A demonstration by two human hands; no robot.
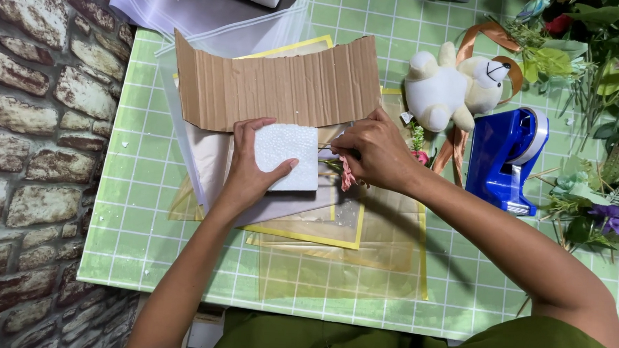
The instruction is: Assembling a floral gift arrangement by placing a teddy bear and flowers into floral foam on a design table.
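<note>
My left hand (248, 166) grips a white foam block (287, 155) by its left side, over sheets of clear and gold wrapping film (333, 258). My right hand (374, 150) pinches a thin stem at the block's right edge, with a small pink flower (346, 174) hanging just below the fingers. A curved strip of brown corrugated cardboard (279, 82) lies just beyond both hands.
A white plush bear (449, 88) with a brown ribbon lies at the back right. Beside it stands a blue tape dispenser (506, 156). Artificial flowers and greenery (596, 138) crowd the right edge. Clear plastic bags (191, 5) lie at the back. A brick-pattern wall (39, 148) runs along the table's (134, 208) left edge.
</note>
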